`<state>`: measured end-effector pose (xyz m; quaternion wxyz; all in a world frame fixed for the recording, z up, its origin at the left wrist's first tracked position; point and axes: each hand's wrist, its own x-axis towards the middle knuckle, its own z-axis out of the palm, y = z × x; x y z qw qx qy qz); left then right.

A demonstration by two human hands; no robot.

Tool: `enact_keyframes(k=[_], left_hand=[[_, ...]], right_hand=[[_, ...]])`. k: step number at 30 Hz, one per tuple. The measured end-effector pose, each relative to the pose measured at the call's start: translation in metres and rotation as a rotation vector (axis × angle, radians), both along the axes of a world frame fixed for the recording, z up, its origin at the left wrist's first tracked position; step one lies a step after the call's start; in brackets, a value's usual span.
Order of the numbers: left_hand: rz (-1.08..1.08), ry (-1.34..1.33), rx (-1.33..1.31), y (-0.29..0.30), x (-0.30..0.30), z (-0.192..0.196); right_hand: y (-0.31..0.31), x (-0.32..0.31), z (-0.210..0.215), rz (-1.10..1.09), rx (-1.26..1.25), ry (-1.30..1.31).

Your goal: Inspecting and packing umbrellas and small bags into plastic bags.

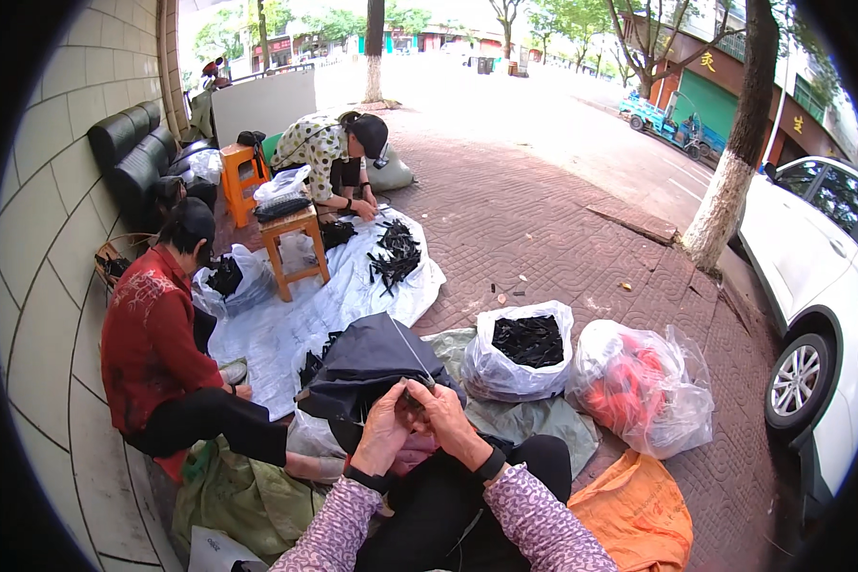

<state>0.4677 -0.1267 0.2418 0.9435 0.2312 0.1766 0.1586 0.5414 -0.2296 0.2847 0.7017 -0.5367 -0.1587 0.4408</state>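
My left hand (383, 431) and my right hand (450, 426) are raised close together above my lap, their fingers pinched and almost meeting. A thin pale strand (410, 349) slants up and away from the right fingertips. Whatever small piece sits between the fingers is too small to make out. Just beyond the hands lies a dark cloth (367, 357), partly covering a heap of black strips (316, 357). To its right, a white plastic bag (483, 362) stands open, full of black strips (527, 340).
A clear bag with red contents (629, 391) sits right, above an orange sack (636, 515). A person in red (153, 334) sits left; another in a dotted top (319, 148) bends over a white sheet (353, 276). A wooden stool (294, 229) and white car (820, 286) stand nearby.
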Motion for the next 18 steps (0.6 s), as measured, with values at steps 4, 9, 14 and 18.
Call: enact_keyframes(k=[4, 9, 14, 18], left_hand=[[-0.121, -0.055, -0.009, 0.007, -0.004, -0.003], [-0.167, -0.083, -0.036, 0.009, 0.000, -0.002], [-0.103, -0.078, -0.007, 0.015, 0.006, -0.018], [-0.061, -0.047, 0.071, 0.015, 0.010, -0.016]], right_hand=[[0.000, -0.003, 0.005, 0.004, -0.031, 0.057], [-0.001, -0.004, 0.006, -0.019, -0.032, 0.043], [-0.001, -0.007, 0.007, -0.026, -0.029, 0.032], [0.000, -0.005, 0.003, -0.049, -0.031, 0.071]])
